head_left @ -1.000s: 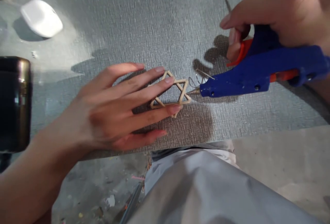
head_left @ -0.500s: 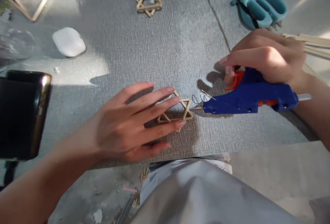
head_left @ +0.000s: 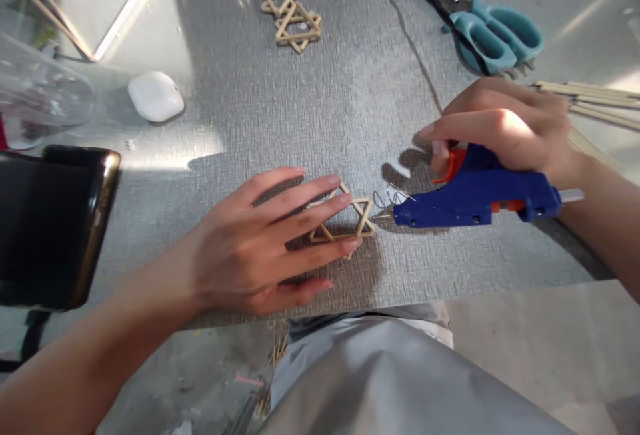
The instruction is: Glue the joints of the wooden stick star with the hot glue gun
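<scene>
A small six-pointed star of thin wooden sticks [head_left: 365, 218] lies flat on the grey textured tabletop. My left hand [head_left: 255, 241] rests over it with fingers spread, fingertips touching the sticks and partly hiding its left side. From the right, my right hand [head_left: 515, 121] grips a blue hot glue gun [head_left: 450, 205], with a finger at the orange trigger [head_left: 453, 165]. The metal nozzle [head_left: 384, 215] points left at the star's right corner, touching it or very close. A clear glue stick [head_left: 571, 195] pokes out of the gun's rear. Thin wire-like strands hang near the nozzle.
Two joined stick stars [head_left: 299, 31] lie farther back. Teal-handled scissors [head_left: 500, 38] and thin sticks [head_left: 600, 98] are at right. At left are a white rounded case [head_left: 157, 97], a dark phone-like device [head_left: 50, 228], clear plastic [head_left: 55, 91] and a stick frame [head_left: 130, 8].
The whole view has shifted slightly, with the background things now a little lower and those at left farther right. The hands, star and glue gun keep nearly the same arrangement.
</scene>
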Demonstrator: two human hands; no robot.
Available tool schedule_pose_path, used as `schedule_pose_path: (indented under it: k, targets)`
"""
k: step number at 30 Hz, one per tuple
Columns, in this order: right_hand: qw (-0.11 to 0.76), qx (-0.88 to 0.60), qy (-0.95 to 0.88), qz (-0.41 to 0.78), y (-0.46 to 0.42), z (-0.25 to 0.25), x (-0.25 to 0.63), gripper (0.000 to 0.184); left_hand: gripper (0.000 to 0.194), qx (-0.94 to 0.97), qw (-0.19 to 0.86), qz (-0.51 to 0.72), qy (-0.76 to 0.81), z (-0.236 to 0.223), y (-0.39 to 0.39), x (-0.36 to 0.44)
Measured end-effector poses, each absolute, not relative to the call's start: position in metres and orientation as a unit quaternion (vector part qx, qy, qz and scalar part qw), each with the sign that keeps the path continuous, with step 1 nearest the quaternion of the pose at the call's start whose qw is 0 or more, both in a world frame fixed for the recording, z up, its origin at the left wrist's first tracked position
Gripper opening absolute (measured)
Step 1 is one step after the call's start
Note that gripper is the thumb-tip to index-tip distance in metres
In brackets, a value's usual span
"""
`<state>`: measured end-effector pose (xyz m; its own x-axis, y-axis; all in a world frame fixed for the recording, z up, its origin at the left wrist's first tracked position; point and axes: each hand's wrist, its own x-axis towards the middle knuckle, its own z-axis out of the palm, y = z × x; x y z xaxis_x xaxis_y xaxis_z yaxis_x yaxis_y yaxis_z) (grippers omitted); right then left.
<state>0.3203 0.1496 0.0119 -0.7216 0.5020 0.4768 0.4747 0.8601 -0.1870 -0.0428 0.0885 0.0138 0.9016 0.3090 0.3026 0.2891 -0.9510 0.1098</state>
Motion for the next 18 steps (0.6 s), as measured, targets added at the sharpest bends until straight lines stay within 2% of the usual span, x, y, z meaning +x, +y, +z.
schedule_pose_path:
  k: [7, 13, 18]
  targets:
    - [0.262, -0.251, -0.929, 0.074, 0.1518, 0.0173, 0.3233, 0.032, 0.044, 0.977, 0.022, 0.144, 0.157, 0.0138, 0.0878, -0.0435]
    - [0.244, -0.278, -0.929, 0.034, 0.1488, 0.0179, 0.3191, 0.026, 0.048, 0.977, 0.007, 0.161, 0.137, 0.0133, 0.0911, -0.0444]
    - [0.223, -0.219, -0.950, -0.015, 0.1463, 0.0191, 0.3206, 0.031, 0.048, 0.977, 0.001, 0.162, 0.137, 0.0131, 0.0940, -0.0446]
